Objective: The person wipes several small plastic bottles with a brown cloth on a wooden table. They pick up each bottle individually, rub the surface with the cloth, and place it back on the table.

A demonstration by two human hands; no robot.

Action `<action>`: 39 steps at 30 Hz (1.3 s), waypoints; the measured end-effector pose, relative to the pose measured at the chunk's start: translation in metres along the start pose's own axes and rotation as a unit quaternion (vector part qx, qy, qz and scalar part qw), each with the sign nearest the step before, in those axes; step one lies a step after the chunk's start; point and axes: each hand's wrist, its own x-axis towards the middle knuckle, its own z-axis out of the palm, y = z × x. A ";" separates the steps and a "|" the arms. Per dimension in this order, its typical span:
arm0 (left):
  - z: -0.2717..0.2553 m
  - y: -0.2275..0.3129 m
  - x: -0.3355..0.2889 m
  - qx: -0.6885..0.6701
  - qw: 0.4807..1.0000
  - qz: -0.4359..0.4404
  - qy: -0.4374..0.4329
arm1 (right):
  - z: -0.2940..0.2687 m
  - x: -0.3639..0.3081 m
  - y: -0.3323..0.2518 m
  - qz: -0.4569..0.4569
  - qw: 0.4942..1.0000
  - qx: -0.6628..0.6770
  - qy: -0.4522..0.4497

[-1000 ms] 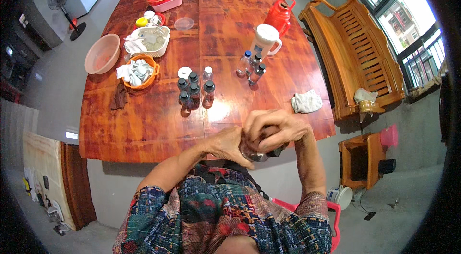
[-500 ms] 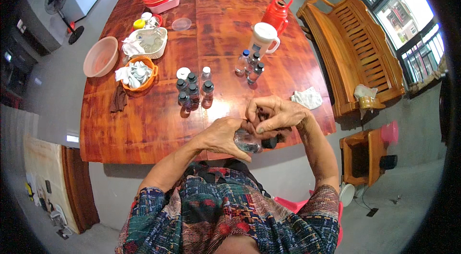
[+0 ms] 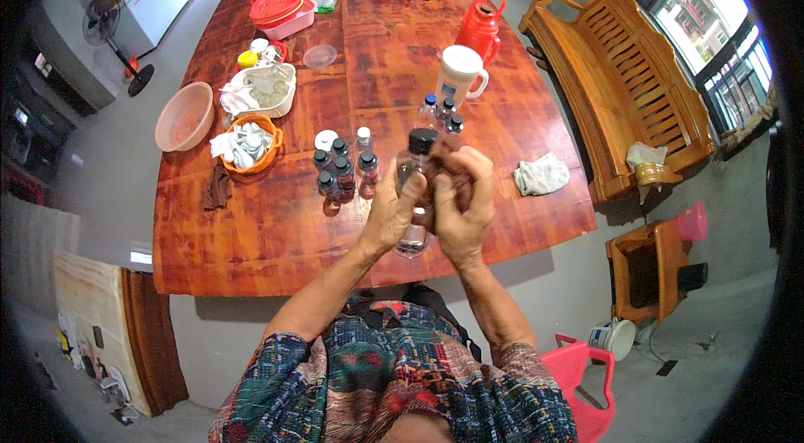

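Upright above the near part of the table is a clear bottle (image 3: 413, 240) with a black cap, held around its side by my left hand (image 3: 385, 215). My right hand (image 3: 466, 217) is closed on a brown cloth (image 3: 450, 157), which lies against the bottle's right side; motion blurs the fingers and cloth a little. Left of my hands, several small dark-capped bottles (image 3: 342, 168) and a white-capped bottle (image 3: 363, 140) stand in a cluster beside a round white lid (image 3: 326, 140). Just behind my hands stand a blue-capped bottle (image 3: 428, 110) and two dark-capped ones, partly covered.
An orange basket of white cloths (image 3: 243, 146), a white basket (image 3: 285, 100) and a peach basin (image 3: 186, 116) sit along the left. A white pitcher (image 3: 459, 74) and red jug (image 3: 479, 28) stand behind the bottles. A folded white cloth (image 3: 540, 173) lies right.
The bottle has turned from lying sideways near the table edge to upright, and both hands have moved forward over the table. The brown cloth has moved with my right hand.
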 end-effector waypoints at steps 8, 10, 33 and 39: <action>-0.023 -0.013 0.024 -0.128 0.979 0.127 0.091 | 0.010 -0.048 -0.008 -0.158 0.973 -0.153 -0.065; -0.025 -0.005 0.027 -0.164 0.977 0.095 0.099 | 0.013 -0.058 -0.005 -0.087 0.988 -0.122 -0.024; -0.033 -0.025 0.033 -0.418 0.906 0.045 -0.052 | 0.033 -0.035 -0.002 0.441 0.727 0.502 0.156; -0.024 -0.011 0.032 -0.326 0.937 0.108 0.060 | 0.042 -0.006 0.024 0.433 0.739 0.498 0.132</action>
